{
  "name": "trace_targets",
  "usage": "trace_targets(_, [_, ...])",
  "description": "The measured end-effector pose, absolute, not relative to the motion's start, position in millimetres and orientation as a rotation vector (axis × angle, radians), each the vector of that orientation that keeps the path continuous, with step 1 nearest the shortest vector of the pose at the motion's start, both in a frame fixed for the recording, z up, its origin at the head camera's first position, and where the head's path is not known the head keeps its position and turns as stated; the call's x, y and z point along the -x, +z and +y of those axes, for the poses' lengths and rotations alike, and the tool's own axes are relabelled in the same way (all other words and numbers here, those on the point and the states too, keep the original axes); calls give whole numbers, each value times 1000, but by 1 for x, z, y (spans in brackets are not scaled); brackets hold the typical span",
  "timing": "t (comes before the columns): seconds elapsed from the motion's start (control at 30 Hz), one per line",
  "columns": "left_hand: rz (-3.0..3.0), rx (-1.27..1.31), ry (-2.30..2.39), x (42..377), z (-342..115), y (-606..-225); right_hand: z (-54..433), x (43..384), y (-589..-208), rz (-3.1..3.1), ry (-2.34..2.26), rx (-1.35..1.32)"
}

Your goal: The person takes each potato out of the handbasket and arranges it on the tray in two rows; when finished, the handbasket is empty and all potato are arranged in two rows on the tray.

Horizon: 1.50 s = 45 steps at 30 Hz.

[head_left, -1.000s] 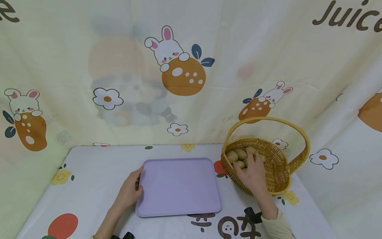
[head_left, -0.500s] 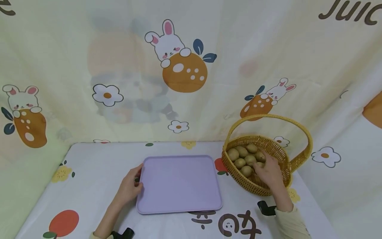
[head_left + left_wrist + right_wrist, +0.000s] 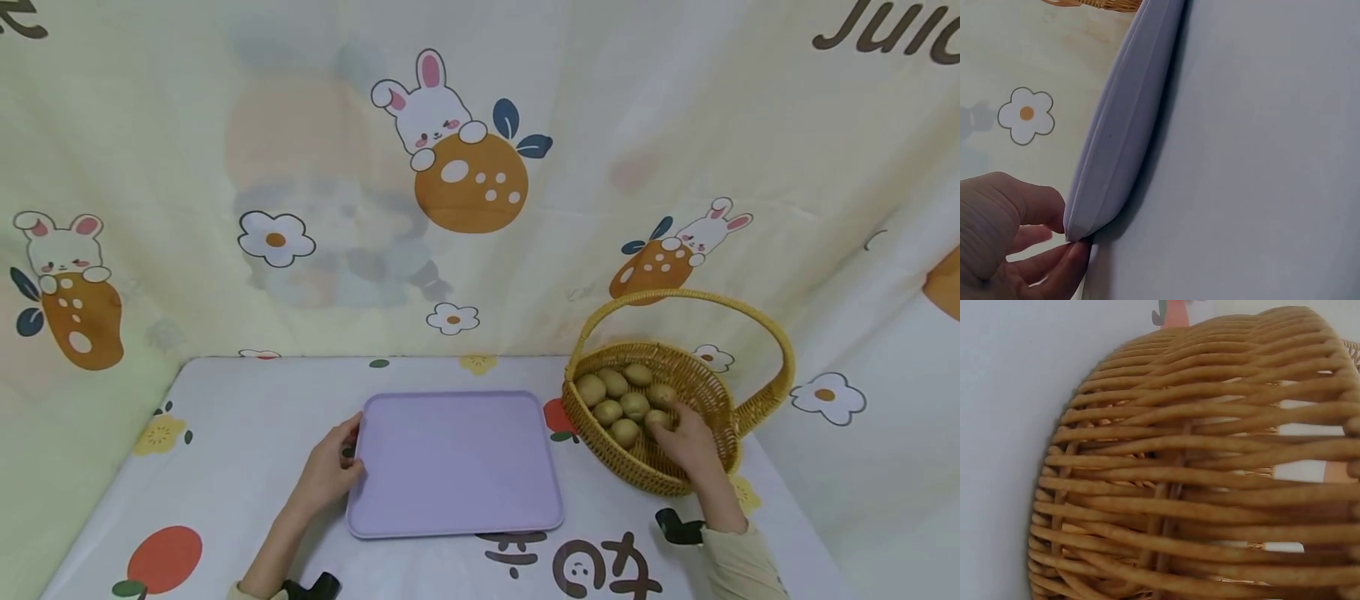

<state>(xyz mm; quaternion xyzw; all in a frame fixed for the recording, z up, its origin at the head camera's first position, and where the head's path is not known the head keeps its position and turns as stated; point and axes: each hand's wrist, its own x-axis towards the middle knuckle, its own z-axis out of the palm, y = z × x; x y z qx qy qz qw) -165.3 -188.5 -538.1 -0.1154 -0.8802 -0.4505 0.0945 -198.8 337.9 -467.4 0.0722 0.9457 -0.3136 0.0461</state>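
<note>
In the head view, my left hand (image 3: 327, 465) grips the left edge of a flat lilac tray (image 3: 457, 467), which lies on the table. The left wrist view shows thumb and fingers pinching the tray's edge (image 3: 1116, 137) near a corner. My right hand (image 3: 688, 442) reaches into a wicker basket (image 3: 630, 467) with a tall hoop handle. Its thumb and fingertips pinch a kiwi (image 3: 658, 419) at the near right of a cluster of several olive-brown kiwis (image 3: 634, 406). Only the basket's woven outer wall (image 3: 1197, 469) fills the right wrist view, hiding that hand's fingers.
A white printed cloth (image 3: 255, 417) covers the table, and a patterned curtain (image 3: 337, 167) hangs close behind. The basket handle (image 3: 776, 371) arches over the basket's right and back. Black wrist straps show at both of the person's wrists.
My right hand has shifted right and toward me inside the basket, uncovering more kiwis. My left hand keeps its hold on the tray, and the head view has tilted slightly.
</note>
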Motion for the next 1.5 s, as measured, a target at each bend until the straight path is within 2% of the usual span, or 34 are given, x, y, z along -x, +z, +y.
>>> trace_targets(0.5, [-2659,303,-1270,165,-185,-533,339,198,-467,2840,-1055,-269])
trace_targets(1.27, [-2688,310,-1250,168,-188,-534,333,198,-450,2591,-1415,-505])
trace_targets(1.5, [-2661,319,-1285,167,-188,-532,325,198,-443,2492,-1588,-424])
